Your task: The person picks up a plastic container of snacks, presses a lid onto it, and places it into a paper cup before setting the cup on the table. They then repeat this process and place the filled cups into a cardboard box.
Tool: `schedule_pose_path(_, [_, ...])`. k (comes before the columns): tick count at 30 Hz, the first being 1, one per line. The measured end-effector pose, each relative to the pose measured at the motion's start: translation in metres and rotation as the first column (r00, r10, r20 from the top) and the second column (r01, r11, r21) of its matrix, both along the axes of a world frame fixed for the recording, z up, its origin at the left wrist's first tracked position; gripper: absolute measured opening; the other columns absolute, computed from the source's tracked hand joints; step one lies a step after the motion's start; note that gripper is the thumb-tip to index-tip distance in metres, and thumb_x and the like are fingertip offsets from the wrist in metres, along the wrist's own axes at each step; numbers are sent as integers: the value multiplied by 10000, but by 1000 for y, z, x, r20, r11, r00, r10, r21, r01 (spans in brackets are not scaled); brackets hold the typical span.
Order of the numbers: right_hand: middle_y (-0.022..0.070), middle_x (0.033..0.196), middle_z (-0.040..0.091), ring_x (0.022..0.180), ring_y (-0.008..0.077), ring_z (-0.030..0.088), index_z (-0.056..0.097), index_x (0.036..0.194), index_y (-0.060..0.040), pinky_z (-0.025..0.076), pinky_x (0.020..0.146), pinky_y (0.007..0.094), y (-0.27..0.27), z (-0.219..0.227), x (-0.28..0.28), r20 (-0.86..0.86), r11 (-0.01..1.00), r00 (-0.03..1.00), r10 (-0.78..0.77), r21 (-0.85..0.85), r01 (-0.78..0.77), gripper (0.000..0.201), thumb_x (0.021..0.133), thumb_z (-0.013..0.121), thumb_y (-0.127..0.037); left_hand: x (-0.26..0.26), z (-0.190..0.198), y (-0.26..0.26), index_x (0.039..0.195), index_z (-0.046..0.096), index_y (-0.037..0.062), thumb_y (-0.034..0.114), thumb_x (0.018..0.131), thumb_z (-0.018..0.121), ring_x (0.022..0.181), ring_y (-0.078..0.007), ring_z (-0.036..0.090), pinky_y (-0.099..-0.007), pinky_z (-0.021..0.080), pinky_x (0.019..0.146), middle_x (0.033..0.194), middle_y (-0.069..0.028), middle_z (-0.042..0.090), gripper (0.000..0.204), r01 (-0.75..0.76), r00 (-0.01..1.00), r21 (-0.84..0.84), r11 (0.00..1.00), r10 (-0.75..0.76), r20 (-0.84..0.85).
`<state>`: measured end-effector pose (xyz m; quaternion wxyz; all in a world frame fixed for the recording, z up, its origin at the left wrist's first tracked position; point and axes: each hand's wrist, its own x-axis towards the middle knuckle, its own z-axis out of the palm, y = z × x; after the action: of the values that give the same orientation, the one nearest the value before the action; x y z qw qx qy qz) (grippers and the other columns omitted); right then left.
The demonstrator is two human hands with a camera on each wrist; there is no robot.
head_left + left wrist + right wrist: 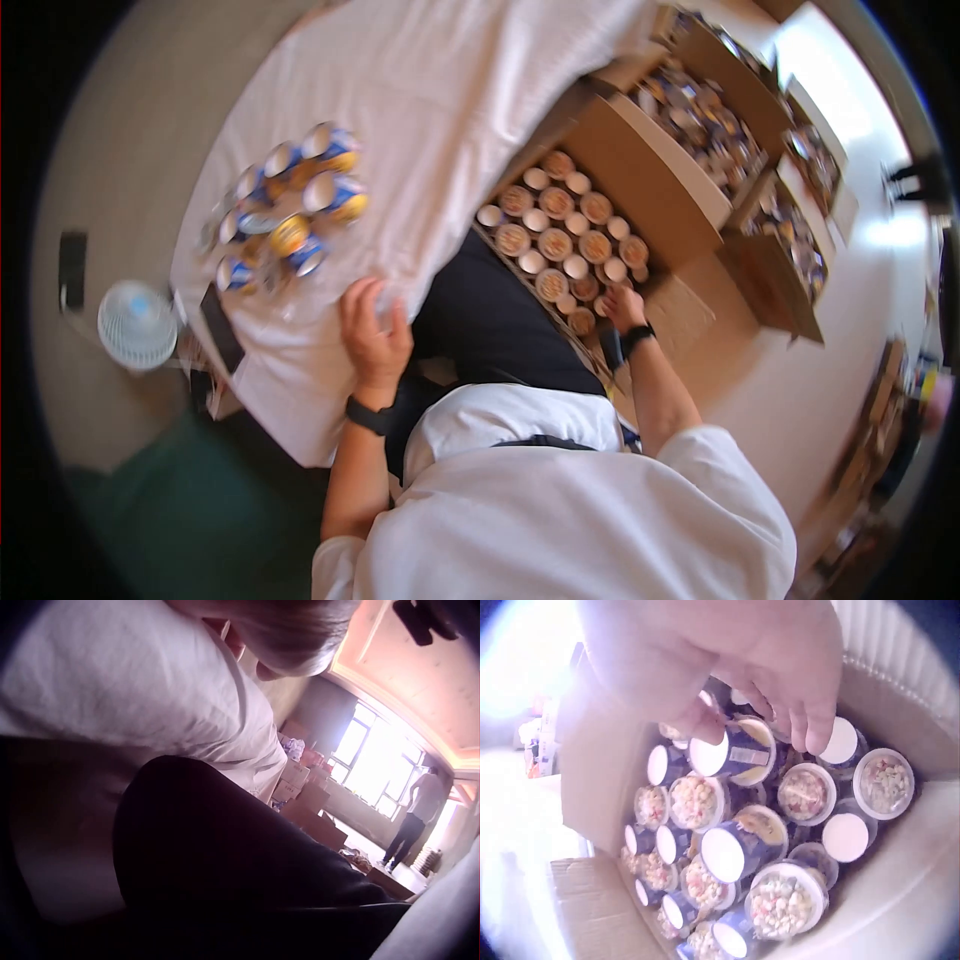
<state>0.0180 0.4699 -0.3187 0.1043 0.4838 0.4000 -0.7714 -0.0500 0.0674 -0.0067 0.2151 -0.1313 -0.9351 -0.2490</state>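
A white fan (139, 324); a person (415, 814) standing near a window (375, 759).

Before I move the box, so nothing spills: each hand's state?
Left hand: open, by the white cloth.
Right hand: at the boxed cups; whether it grips one can't be told.

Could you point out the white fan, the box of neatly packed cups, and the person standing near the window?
White fan (138, 325): head view, middle of its round grille.
Box (645, 150): head view, raised cardboard side.
Standing person (425, 798): left wrist view, torso.
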Motion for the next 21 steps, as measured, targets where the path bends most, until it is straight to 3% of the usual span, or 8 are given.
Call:
schedule_pose_path(2, [61,814,621,634,147,593,560,973,-69,493,536,269,-25,68,-17,-2,988,998,69,135,-68,132,876,547,-158,1,1,-4,1035,566,0,123,817,629,978,-348,546,-414,446,870,1039,-168,568,258,13,1000,40,999,-12,-22])
schedule_pose_path(5, [39,785,627,654,123,600,602,961,-51,499,586,242,-53,145,-53,-207,943,932,296,221,-250,173,905,567,-211,4,5,-9,1023,558,-4,93,796,631,978,-348,547,-405,453,859,1028,-173,566,258,1,1000,169,986,-3,11])
schedule_pose_path(9, [3,728,616,651,78,580,629,934,-39,454,593,203,-115,270,-103,-473,807,666,577,457,-375,186,923,573,-216,18,11,-23,1001,557,8,75,784,628,952,-347,552,-404,457,840,999,-166,572,238,-36,999,300,953,35,11])
schedule_pose_path(13, [13,707,596,622,73,530,630,904,-4,433,585,207,-196,352,-130,-547,661,373,750,592,-461,171,928,554,-156,36,17,-49,980,566,15,45,772,629,946,-352,559,-397,454,840,996,-163,580,219,-146,987,289,946,157,-17])
schedule_pose_path(16, [38,726,613,638,100,571,618,928,35,453,586,231,-264,368,-136,-591,597,201,781,614,-516,158,906,574,-116,45,17,-69,978,569,17,36,772,627,949,-348,560,-396,452,847,992,-158,583,215,-245,963,263,933,266,-45])
schedule_pose_path(18, [70,742,636,671,132,612,611,967,37,476,605,252,-307,376,-134,-550,486,24,835,716,-501,174,894,584,-118,47,12,-78,984,569,20,31,775,624,950,-345,562,-395,453,851,991,-154,587,217,-295,944,293,909,326,-60])
schedule_pose_path(20, [129,798,659,706,222,652,601,980,24,504,636,310,-348,390,-130,-407,342,-185,895,890,-303,184,857,609,-112,47,4,-81,994,567,23,27,778,622,948,-341,566,-394,456,852,992,-150,593,223,-324,926,365,873,371,-65])
schedule_pose_path(21, [152,828,660,735,269,654,601,981,17,509,644,342,-365,392,-130,-299,253,-227,927,944,-212,200,833,621,-117,47,3,-82,1004,564,21,20,779,616,943,-336,570,-392,459,849,994,-150,595,231,-328,921,399,856,385,-68])
